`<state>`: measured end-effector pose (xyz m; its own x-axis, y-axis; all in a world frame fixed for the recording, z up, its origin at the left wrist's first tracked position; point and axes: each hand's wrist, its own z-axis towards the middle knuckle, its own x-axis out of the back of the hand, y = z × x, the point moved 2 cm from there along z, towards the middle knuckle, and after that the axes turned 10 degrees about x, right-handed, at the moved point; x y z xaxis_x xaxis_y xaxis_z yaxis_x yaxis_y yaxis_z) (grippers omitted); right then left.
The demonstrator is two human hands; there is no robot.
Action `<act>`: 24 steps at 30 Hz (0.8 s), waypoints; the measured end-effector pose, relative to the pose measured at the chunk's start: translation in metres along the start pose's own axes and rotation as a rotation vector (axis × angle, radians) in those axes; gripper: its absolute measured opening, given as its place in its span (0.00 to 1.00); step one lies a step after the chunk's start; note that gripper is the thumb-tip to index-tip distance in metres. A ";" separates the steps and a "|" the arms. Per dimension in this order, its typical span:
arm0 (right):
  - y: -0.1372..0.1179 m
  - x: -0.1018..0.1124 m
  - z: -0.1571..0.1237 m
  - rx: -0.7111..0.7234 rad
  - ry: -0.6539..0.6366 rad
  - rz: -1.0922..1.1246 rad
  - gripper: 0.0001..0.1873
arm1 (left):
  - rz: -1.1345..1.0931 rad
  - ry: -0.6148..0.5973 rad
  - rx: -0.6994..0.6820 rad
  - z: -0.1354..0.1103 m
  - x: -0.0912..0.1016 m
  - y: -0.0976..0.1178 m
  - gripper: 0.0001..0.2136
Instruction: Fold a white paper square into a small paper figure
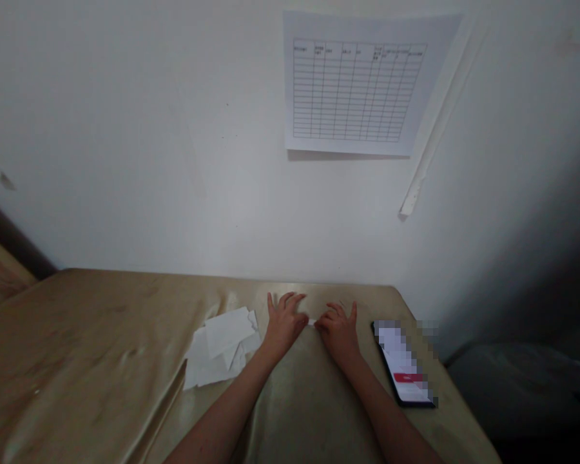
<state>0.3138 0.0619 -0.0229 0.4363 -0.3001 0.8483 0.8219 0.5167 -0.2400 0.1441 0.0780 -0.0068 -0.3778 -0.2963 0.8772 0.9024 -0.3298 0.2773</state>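
Between my two hands is a small strip of white paper (pixel 312 322), pinched at both ends just above the tan table covering. My left hand (pixel 286 317) grips its left end with thumb and forefinger, the other fingers raised and spread. At the right end, my right hand (pixel 337 325) pinches it the same way, its outer fingers lifted. Most of the strip is hidden by the fingertips. Left of my left forearm lies a loose pile of torn white paper pieces (pixel 227 338), some overlapping.
The tan covering (pixel 125 335) has folds and wrinkles. A phone (pixel 401 367) with its screen lit and partly blurred lies right of my right hand. A white wall (pixel 174 161) rises behind the table, with a printed table sheet (pixel 352 90) stuck on it. Dark bulk stands at the right.
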 end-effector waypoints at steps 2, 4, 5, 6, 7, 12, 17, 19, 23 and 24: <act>-0.001 0.001 0.000 -0.009 -0.009 0.002 0.11 | -0.008 0.002 0.002 0.000 0.001 0.001 0.04; -0.001 0.001 0.001 -0.014 -0.017 0.004 0.10 | -0.016 0.003 0.001 0.000 0.002 0.003 0.05; -0.001 0.001 0.001 -0.015 -0.021 0.005 0.10 | -0.018 0.002 -0.005 0.001 0.002 0.004 0.06; -0.001 0.002 0.001 -0.016 -0.024 0.007 0.10 | -0.018 0.001 -0.015 0.001 0.003 0.005 0.06; 0.000 0.002 0.001 -0.019 -0.029 0.008 0.10 | -0.016 -0.001 -0.028 0.002 0.003 0.005 0.06; 0.000 0.005 0.001 -0.029 -0.054 0.014 0.09 | 0.014 -0.012 -0.095 0.002 0.004 0.008 0.06; 0.002 0.003 -0.001 -0.049 -0.028 0.061 0.06 | 0.017 -0.026 -0.088 -0.003 0.006 0.006 0.06; 0.006 -0.002 -0.002 -0.111 -0.018 0.081 0.08 | 0.002 -0.027 -0.075 -0.006 0.007 0.004 0.06; 0.016 -0.015 -0.003 -0.233 0.000 0.117 0.08 | -0.038 -0.051 -0.030 -0.009 0.006 0.000 0.04; 0.018 -0.017 -0.004 -0.256 0.007 0.096 0.08 | -0.047 -0.059 -0.010 -0.009 0.005 -0.002 0.04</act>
<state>0.3226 0.0728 -0.0433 0.5180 -0.2654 0.8132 0.8423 0.3237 -0.4309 0.1389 0.0691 -0.0061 -0.4065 -0.2272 0.8850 0.8819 -0.3508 0.3150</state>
